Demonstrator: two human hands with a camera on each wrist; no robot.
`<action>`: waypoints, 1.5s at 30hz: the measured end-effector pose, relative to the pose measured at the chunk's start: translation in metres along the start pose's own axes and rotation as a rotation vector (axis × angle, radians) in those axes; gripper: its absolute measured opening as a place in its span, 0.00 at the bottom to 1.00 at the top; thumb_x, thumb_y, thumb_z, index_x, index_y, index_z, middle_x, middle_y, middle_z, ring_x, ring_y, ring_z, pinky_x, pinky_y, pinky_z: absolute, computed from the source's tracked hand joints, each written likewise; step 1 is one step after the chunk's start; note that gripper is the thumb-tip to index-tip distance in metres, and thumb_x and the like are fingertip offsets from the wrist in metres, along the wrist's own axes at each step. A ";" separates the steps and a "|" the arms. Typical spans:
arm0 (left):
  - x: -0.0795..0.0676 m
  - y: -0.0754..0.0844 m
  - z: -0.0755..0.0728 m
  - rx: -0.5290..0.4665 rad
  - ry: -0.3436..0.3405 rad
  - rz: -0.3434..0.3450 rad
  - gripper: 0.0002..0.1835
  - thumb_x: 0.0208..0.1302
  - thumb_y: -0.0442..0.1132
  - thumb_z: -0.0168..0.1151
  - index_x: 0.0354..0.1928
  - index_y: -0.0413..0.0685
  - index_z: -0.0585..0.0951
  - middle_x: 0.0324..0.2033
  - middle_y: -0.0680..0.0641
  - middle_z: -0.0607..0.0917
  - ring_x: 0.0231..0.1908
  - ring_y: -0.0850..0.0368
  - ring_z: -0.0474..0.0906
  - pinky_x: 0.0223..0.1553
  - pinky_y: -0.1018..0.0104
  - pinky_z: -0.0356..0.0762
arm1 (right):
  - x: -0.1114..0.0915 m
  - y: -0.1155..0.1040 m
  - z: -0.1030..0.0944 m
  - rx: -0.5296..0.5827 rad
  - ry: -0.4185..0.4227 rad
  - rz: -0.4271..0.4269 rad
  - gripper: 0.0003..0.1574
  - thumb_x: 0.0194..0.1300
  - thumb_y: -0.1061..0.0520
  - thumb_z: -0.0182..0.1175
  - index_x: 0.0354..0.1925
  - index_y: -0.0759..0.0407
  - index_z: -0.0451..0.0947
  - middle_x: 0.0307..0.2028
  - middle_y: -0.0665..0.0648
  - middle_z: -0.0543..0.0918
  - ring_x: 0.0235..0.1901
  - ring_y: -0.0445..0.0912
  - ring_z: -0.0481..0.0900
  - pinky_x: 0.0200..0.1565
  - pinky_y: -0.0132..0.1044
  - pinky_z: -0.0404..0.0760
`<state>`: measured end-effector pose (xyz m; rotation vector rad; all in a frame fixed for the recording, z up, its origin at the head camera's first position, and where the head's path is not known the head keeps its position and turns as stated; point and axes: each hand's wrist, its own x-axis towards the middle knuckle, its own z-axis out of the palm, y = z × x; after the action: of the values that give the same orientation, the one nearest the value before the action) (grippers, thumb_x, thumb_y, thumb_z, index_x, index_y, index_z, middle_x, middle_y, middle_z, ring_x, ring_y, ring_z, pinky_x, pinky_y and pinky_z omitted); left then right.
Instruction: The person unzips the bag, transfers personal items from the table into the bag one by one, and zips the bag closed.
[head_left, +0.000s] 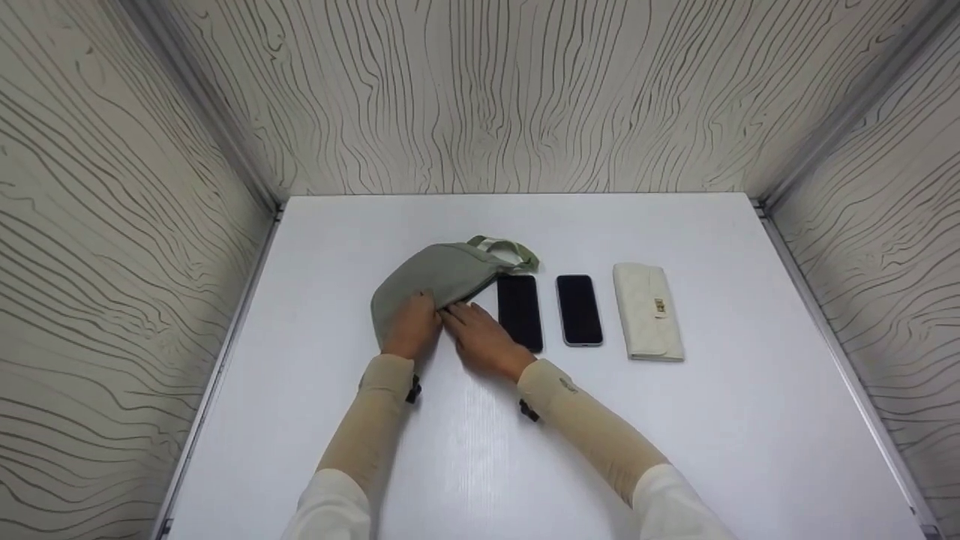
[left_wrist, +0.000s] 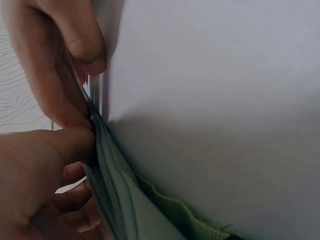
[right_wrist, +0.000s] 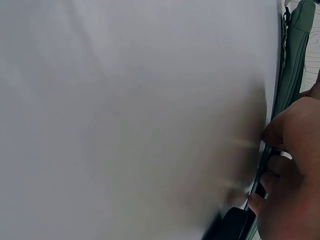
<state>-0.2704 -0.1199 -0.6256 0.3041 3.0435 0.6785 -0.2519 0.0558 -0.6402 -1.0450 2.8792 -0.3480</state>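
Observation:
A grey-green waist bag (head_left: 439, 274) lies on the table left of centre, its zipped edge towards the person and its green webbing strap (head_left: 527, 257) looped at the far right end. My left hand (head_left: 412, 328) grips the bag near the middle of that edge, thumb (left_wrist: 75, 142) pressed on the fabric in the left wrist view. Just to the right, my right hand (head_left: 484, 341) pinches the zipped edge, thumb and fingers meeting at the zipper line (right_wrist: 265, 157) in the right wrist view. Whether it holds the zipper pull is hidden by the fingers.
A black phone (head_left: 520, 315) lies close to the right hand, by the bag's right end. Further right are a second phone (head_left: 579, 309) with a pale frame and a cream quilted wallet (head_left: 637, 315) with a gold clasp. Patterned walls (head_left: 480, 97) border the white table (head_left: 750, 420).

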 end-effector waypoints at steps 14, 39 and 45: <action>0.010 0.005 -0.034 -0.122 0.121 0.007 0.06 0.70 0.30 0.59 0.32 0.39 0.76 0.29 0.39 0.83 0.26 0.51 0.73 0.31 0.53 0.77 | -0.002 0.001 0.000 -0.064 -0.008 -0.019 0.34 0.83 0.56 0.51 0.81 0.60 0.62 0.81 0.61 0.64 0.81 0.55 0.62 0.79 0.54 0.63; 0.014 0.019 -0.080 -0.027 0.287 -0.016 0.04 0.72 0.32 0.60 0.36 0.40 0.79 0.30 0.41 0.82 0.29 0.44 0.83 0.30 0.49 0.81 | 0.001 0.003 -0.001 -0.070 -0.036 -0.021 0.33 0.83 0.55 0.50 0.80 0.60 0.63 0.81 0.61 0.64 0.81 0.56 0.62 0.79 0.55 0.62; 0.013 0.021 -0.083 -0.048 0.293 -0.007 0.04 0.72 0.32 0.60 0.36 0.40 0.78 0.30 0.41 0.82 0.29 0.45 0.82 0.30 0.49 0.81 | 0.001 0.004 -0.003 -0.058 -0.048 -0.007 0.33 0.84 0.55 0.48 0.81 0.59 0.62 0.82 0.60 0.62 0.82 0.55 0.60 0.79 0.55 0.61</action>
<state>-0.2838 -0.1334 -0.5414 0.2090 3.2930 0.8663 -0.2551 0.0585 -0.6385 -1.0574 2.8595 -0.2378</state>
